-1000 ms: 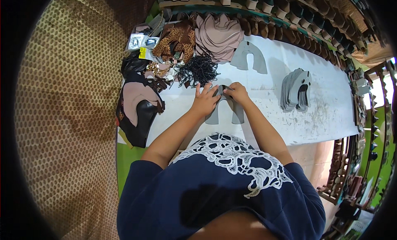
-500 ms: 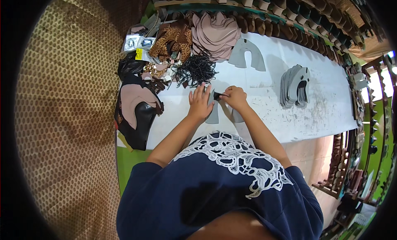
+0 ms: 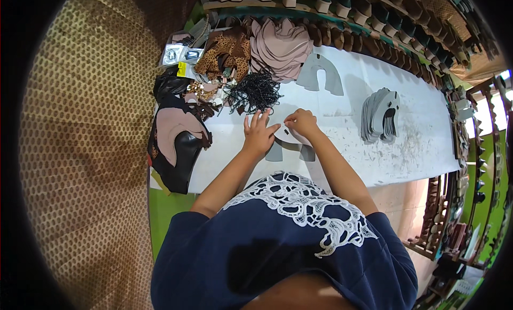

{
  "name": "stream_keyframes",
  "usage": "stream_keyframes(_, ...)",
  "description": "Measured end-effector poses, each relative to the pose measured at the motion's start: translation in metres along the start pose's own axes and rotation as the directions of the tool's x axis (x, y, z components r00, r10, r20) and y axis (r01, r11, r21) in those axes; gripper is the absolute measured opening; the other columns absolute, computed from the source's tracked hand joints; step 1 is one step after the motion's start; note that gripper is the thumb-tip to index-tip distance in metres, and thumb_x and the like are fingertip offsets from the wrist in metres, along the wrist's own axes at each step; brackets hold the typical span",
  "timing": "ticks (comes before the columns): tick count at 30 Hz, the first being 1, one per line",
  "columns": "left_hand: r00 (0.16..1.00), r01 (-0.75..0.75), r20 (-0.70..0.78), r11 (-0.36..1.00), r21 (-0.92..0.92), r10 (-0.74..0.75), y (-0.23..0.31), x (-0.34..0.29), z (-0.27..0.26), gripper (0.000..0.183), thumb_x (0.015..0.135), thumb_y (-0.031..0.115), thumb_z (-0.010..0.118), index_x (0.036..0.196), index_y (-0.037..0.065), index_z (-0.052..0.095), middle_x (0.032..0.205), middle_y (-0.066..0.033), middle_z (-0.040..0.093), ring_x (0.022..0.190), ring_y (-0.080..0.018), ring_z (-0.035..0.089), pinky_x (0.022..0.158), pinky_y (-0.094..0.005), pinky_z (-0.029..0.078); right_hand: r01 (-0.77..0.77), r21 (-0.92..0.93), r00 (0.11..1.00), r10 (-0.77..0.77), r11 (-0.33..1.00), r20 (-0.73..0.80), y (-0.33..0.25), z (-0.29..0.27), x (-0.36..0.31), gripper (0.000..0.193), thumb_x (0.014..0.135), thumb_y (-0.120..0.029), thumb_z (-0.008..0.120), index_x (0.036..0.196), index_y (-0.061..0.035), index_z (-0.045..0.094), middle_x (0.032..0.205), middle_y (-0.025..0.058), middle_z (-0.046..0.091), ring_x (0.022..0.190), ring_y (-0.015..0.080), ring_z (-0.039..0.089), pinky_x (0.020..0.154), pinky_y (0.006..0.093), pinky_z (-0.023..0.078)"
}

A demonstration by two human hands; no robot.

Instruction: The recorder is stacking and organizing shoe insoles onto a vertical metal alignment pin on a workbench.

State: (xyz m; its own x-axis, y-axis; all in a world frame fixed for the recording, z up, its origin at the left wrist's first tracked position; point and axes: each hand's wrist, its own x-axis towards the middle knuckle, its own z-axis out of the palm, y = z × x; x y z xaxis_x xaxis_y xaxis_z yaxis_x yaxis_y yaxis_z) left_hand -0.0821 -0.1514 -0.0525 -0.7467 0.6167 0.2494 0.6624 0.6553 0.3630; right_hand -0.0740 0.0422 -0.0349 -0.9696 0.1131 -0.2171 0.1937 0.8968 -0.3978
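A grey U-shaped shoe-upper piece (image 3: 274, 153) lies in front of me on the white-covered table, its two legs toward my body. My left hand (image 3: 258, 136) rests with fingers spread, its thumb at the left side of the curved end. At the other side of that end, my right hand (image 3: 303, 122) is pinched on the piece's far edge. A small dark mark shows on the piece between the hands. Just beyond my left hand sits a tangle of black beaded strings (image 3: 254, 92).
Another grey U-shaped piece (image 3: 326, 75) lies farther back, and a stack of them (image 3: 380, 116) stands to the right. Pink pieces (image 3: 280, 49), leopard-print pieces (image 3: 227, 49) and a black bag (image 3: 176, 163) crowd the left. Racks of shoes (image 3: 360, 13) line the far edge.
The grey piece's curved end now lies flatter, with its pale face and small dark mark showing. My right hand has shifted slightly back; the black bit at its fingertips no longer shows there.
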Motion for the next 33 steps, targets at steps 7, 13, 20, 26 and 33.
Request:
stream_keyframes(7,0.975,0.206,-0.082,0.978,-0.013,-0.207,0.001,-0.001,0.019,0.039,0.076,0.027,0.065,0.114,0.021,0.059,0.145,-0.0090,0.031,0.131,-0.0297,0.030,0.106,-0.0559,0.013,0.014,0.000,1.000,-0.014,1.000,-0.024,0.005,0.011,0.008,0.015,0.075,-0.035,0.066,0.085,-0.0247,0.072,0.098,0.0027,0.061,0.098,0.0286,0.055,0.079,0.0440,0.046)
stream_keyframes(13,0.988,0.133,-0.080,0.989,0.059,-0.128,0.002,-0.005,0.020,0.028,0.077,0.028,0.065,0.104,0.020,0.061,0.143,-0.0081,0.035,0.131,-0.0292,0.030,0.106,-0.0562,0.014,0.079,-0.093,0.995,-0.084,0.992,-0.055,0.008,0.008,0.007,0.013,0.078,-0.029,0.063,0.087,-0.0232,0.071,0.107,0.0007,0.057,0.104,0.0257,0.051,0.085,0.0463,0.041)
stream_keyframes(20,0.989,0.133,-0.075,0.987,0.095,-0.126,0.007,-0.003,0.019,0.026,0.077,0.026,0.065,0.103,0.020,0.062,0.140,-0.0079,0.040,0.131,-0.0290,0.032,0.106,-0.0567,0.014,0.058,-0.070,0.997,-0.062,0.996,-0.050,0.013,0.002,0.009,0.014,0.079,-0.028,0.063,0.087,-0.0203,0.071,0.107,0.0015,0.056,0.105,0.0262,0.050,0.087,0.0467,0.039)
stream_keyframes(26,0.986,0.022,-0.166,0.992,0.127,0.000,0.007,-0.003,0.025,0.024,0.081,0.023,0.061,0.105,0.022,0.062,0.135,-0.0082,0.043,0.127,-0.0294,0.035,0.104,-0.0590,0.017,0.065,-0.052,0.997,-0.067,0.997,-0.030,0.015,0.000,0.013,0.019,0.081,-0.032,0.060,0.088,-0.0188,0.071,0.108,0.0026,0.057,0.105,0.0270,0.051,0.087,0.0466,0.040)
stream_keyframes(33,0.996,-0.041,-0.071,0.993,0.111,0.050,0.011,-0.003,0.020,0.028,0.085,0.021,0.056,0.112,0.025,0.061,0.136,-0.0083,0.042,0.126,-0.0297,0.036,0.104,-0.0594,0.016,-0.303,0.330,0.927,0.196,0.894,0.320,0.028,-0.013,0.033,0.057,0.071,-0.067,0.058,0.084,-0.0139,0.071,0.097,0.0121,0.066,0.092,0.0334,0.063,0.081,0.0418,0.048)
